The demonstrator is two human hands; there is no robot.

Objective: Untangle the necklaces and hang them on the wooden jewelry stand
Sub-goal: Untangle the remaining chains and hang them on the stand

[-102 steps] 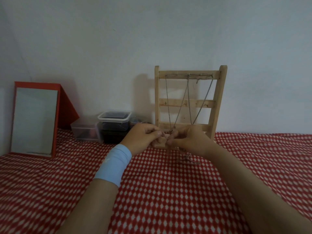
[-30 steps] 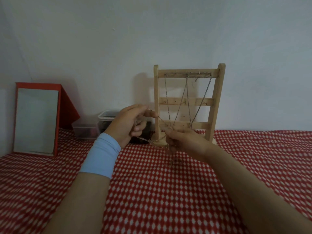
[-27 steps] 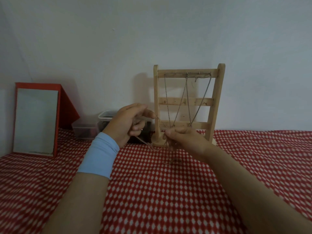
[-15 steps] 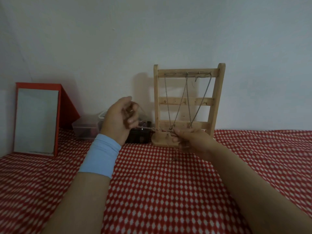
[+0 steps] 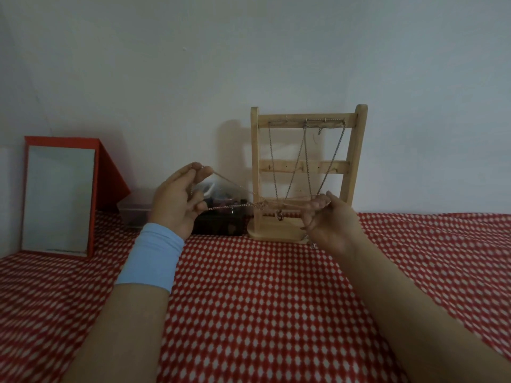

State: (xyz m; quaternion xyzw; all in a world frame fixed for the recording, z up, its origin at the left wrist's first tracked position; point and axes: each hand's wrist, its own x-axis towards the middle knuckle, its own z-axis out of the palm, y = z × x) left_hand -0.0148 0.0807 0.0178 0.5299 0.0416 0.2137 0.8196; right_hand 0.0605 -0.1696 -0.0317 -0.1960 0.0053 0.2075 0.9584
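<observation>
A tangled thin necklace chain (image 5: pixel 260 206) is stretched between my two hands, with a knot near its middle. My left hand (image 5: pixel 179 201), with a light blue wristband, pinches two strands of it, one at the fingertips and one lower down. My right hand (image 5: pixel 330 222) holds the other end, with chain looped over its fingers. Behind stands the wooden jewelry stand (image 5: pixel 307 172) against the wall. Two silver necklaces (image 5: pixel 304 158) hang from its top bar.
A red checkered cloth (image 5: pixel 262 299) covers the table. A red-framed mirror (image 5: pixel 59 194) leans at the left. Clear plastic boxes (image 5: pixel 221 214) sit between the mirror and the stand, partly hidden by my left hand. The white wall is close behind.
My hands have moved apart, left hand up and left, right hand to the right. The chain went from bunched between them to stretched taut, showing the knot.
</observation>
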